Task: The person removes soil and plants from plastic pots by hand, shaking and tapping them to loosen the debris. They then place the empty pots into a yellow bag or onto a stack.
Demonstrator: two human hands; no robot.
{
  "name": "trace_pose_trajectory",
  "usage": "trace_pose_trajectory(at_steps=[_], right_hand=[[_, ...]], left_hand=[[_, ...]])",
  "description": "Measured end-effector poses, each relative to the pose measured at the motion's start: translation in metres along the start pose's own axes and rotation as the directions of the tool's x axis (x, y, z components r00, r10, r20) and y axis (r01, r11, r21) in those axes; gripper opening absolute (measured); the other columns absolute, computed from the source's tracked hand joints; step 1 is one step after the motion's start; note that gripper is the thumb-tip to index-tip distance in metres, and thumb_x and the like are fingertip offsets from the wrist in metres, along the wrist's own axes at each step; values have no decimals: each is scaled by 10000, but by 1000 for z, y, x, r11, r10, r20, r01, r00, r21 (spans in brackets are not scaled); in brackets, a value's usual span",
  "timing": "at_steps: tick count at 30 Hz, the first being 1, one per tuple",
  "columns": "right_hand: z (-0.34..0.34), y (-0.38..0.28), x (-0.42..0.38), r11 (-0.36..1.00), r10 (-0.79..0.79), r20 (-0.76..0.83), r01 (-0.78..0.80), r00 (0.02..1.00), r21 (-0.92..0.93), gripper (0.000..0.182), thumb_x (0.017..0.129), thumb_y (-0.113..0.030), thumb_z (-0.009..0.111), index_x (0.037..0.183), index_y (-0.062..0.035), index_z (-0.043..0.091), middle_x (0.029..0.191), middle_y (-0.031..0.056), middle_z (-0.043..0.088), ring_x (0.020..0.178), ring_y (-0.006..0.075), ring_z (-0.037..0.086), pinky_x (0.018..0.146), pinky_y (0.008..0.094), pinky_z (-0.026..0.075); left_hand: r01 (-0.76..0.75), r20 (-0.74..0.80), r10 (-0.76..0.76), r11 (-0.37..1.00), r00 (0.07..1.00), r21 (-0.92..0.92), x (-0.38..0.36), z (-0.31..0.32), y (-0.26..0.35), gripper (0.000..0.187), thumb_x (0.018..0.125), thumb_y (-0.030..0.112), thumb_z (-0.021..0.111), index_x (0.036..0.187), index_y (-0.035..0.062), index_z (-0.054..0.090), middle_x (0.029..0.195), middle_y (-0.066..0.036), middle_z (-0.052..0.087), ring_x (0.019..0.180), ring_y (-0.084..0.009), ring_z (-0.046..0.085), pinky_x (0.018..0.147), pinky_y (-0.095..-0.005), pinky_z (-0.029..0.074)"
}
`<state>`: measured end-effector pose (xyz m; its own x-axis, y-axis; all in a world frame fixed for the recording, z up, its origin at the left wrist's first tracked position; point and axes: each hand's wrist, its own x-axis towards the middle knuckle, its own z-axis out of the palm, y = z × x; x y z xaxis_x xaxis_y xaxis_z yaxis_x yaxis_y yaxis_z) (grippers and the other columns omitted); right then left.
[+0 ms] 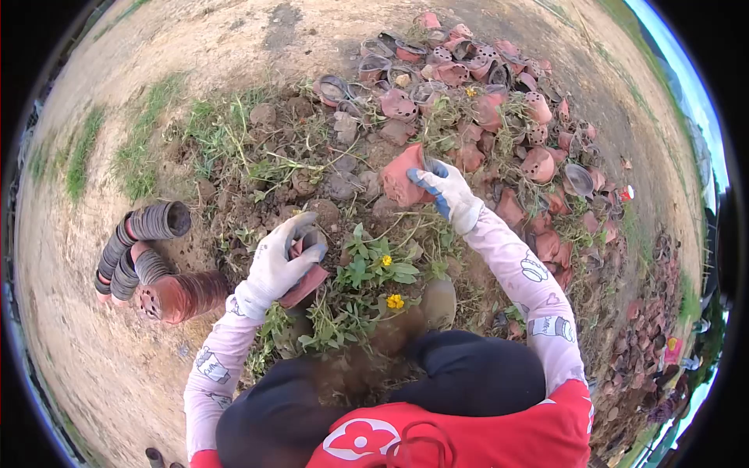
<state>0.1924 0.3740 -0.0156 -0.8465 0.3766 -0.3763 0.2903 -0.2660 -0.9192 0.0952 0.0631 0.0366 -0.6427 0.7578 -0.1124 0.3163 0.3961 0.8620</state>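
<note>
My left hand [287,261], in a white work glove, is closed around a crumpled reddish pot [303,288] above the ground left of centre. Farther up and to the right, my right hand [446,191], in a white and blue glove, grips the edge of another reddish pot [402,178]. That pot hangs over dirt clods, and its inside is mostly hidden. Below and between the hands grows a leafy plant with yellow flowers [395,301].
Stacks of nested black pots [156,221] and reddish pots [183,297] lie at the left. A large heap of used pots [538,164] spreads from the top centre to the right. Pulled weeds and soil lie ahead. Distant people are at the far right edge.
</note>
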Motion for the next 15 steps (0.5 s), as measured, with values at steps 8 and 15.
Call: trace_pose_trajectory(at_steps=[8,15], right_hand=[[103,0,-18,990,137,438,-128,888,-50,337,931,-292,533,1109,-10,579,964,-36,579,871,44,471,772,219,398],[119,-1,-30,788,76,603,-418,794,451,535,938,-474,416,1280,-65,462,1224,61,541,1089,167,536,947,308,422]], left_hand=[[56,-71,-122,804,990,-592,15,23,-40,997,655,248,809,1411,31,196,1245,-186,485,1120,-211,503,917,-330,429],[-73,-115,30,918,993,-391,5,-6,-21,857,662,150,791,1368,23,321,1239,-164,511,1104,-213,534,921,-328,439]])
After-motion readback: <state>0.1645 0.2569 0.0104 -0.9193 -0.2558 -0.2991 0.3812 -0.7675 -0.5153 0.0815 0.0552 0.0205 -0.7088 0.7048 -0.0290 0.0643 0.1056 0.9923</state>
